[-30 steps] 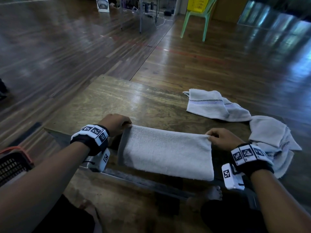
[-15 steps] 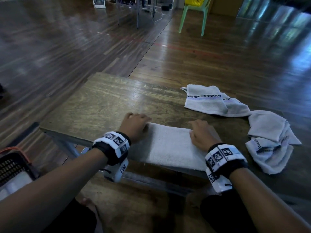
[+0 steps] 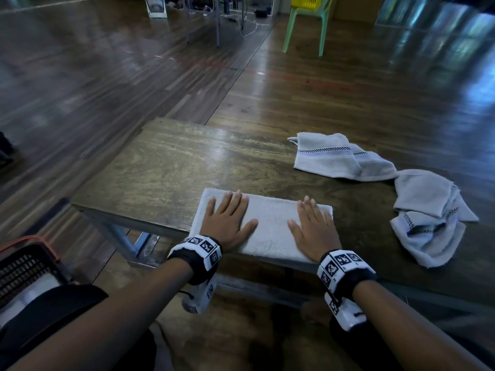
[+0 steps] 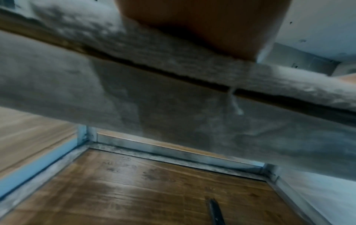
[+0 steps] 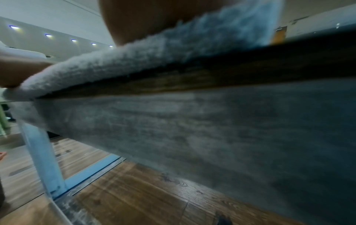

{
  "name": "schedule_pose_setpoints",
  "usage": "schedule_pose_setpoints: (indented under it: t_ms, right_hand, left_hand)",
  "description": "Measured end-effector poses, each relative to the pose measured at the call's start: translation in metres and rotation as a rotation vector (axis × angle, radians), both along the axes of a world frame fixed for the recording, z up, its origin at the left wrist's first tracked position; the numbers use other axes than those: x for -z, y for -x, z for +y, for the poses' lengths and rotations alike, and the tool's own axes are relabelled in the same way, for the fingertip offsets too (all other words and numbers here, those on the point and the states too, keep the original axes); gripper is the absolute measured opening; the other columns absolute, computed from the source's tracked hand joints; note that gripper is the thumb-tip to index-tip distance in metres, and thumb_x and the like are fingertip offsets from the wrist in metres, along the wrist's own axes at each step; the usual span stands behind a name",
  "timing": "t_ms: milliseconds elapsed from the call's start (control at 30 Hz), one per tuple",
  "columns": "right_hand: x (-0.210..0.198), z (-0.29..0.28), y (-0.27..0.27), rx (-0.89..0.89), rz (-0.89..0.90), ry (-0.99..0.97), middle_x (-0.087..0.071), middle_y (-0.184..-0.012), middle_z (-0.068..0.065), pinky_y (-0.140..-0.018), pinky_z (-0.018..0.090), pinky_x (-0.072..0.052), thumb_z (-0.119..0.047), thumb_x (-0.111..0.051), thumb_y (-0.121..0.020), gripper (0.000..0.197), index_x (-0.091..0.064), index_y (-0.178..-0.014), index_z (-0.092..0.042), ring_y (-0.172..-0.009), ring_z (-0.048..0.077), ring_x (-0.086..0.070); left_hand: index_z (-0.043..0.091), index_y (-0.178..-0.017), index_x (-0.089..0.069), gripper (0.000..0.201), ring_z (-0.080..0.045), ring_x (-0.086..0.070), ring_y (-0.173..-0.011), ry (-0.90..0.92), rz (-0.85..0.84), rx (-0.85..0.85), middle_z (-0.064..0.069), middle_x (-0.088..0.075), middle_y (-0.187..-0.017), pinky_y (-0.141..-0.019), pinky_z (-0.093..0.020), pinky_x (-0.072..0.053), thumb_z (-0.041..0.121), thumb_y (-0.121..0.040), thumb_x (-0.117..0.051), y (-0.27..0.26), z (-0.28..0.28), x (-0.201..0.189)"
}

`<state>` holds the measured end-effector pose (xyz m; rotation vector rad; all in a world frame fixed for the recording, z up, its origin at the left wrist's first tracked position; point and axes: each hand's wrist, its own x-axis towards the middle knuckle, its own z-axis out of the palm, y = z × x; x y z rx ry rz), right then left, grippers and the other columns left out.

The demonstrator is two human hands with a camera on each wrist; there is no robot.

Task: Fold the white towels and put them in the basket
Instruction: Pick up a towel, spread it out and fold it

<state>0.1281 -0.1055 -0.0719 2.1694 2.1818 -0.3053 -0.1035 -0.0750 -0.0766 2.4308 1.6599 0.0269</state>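
1. A folded white towel [image 3: 267, 226] lies flat at the near edge of a low wooden table [image 3: 166, 172], at about 6 o'clock in the head view, its near edge at the table's lip.
2. The left hand [image 3: 227, 220] lies palm down on the towel's left half, fingers straight and slightly spread, gripping nothing.
3. The right hand [image 3: 313, 226] lies palm down on the towel's right half, fingers likewise straight and together.
4. Two unfolded white towels with dark checked stripes lie on the table: one [image 3: 337, 156] at about 1 o'clock, one crumpled [image 3: 428, 218] at about 3 o'clock, touching each other.
5. A dark basket [image 3: 24, 266] with an orange rim sits on the floor at about 8 o'clock, holding something white.
6. Both wrist views show the towel's fuzzy edge over the table's edge, blurred.
7. A green chair [image 3: 308, 22] stands far off at 12 o'clock.
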Motion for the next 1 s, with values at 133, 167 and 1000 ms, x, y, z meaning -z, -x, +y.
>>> schedule_pose_setpoints:
  t_ms: [133,167,1000]
  right_hand:
    - [-0.007,-0.004,-0.017,0.049,-0.022,0.052,0.011,-0.158,0.001,-0.117,0.042,0.005,-0.050,-0.011,-0.097,0.064,0.002,-0.150,-0.017,-0.145,0.014,0.010]
    - [-0.009,-0.006,-0.017,0.042,-0.025,0.067,0.010,-0.158,0.000,-0.117,0.043,0.004,-0.049,-0.013,-0.098,0.063,0.000,-0.150,-0.017,-0.146,0.013,0.009]
    - [-0.039,0.019,-0.042,-0.110,0.040,0.016,-0.051,-0.120,-0.006,-0.104,0.040,-0.017,-0.038,-0.050,-0.091,0.020,-0.057,-0.108,-0.030,-0.122,0.016,-0.038]
  left_hand:
    - [0.033,-0.149,0.002,0.084,-0.016,0.004,-0.146,-0.003,0.064,-0.029,0.003,0.004,-0.159,-0.117,-0.051,0.001,0.074,-0.076,0.003,0.021,0.013,-0.002]
    - [0.033,-0.149,0.001,0.080,-0.018,0.003,-0.146,0.006,0.078,-0.054,0.002,0.003,-0.159,-0.115,-0.054,0.001,0.073,-0.080,-0.002,0.025,0.016,-0.004]
    - [0.019,-0.112,-0.057,0.070,-0.020,-0.062,-0.106,-0.277,-0.057,0.503,0.000,-0.063,-0.113,-0.082,-0.034,-0.051,0.044,-0.050,-0.079,-0.049,-0.064,-0.006]
